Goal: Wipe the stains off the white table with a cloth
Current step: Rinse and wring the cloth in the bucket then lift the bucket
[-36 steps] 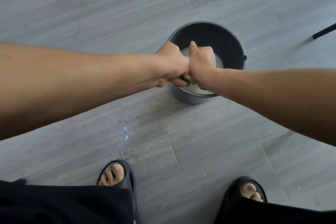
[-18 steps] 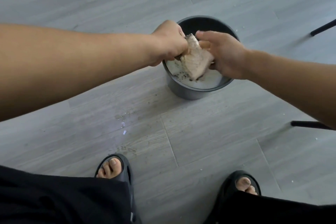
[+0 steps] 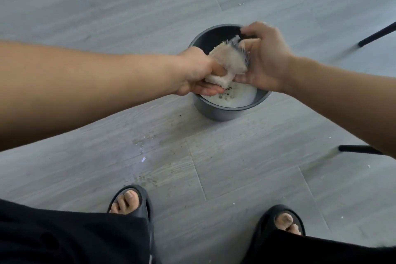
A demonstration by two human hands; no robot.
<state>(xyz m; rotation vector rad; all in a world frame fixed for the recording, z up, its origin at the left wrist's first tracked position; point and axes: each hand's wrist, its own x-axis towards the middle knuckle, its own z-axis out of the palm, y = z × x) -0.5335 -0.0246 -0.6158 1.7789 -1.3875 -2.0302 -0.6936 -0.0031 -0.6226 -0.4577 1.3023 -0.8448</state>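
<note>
Beige cloth (image 3: 230, 61) over bucket (image 3: 222, 112)
Your left hand (image 3: 196, 76) and right hand (image 3: 266, 59) clutch its ends; it runs near-left to far-right.

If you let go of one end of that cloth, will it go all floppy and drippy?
Probably floppy: the cloth bends and bunches between the left hand and the right hand. Likely wet and heavier than it looks, since it is held over cloudy water in the bucket. It may drip.

a dark grey bucket (image 3: 222, 111) of cloudy water (image 3: 240, 99) sits under the grip. nearer, black sandals (image 3: 147, 203) on grey plank floor (image 3: 85, 6); two thin black legs (image 3: 357, 149) to its right.
</note>
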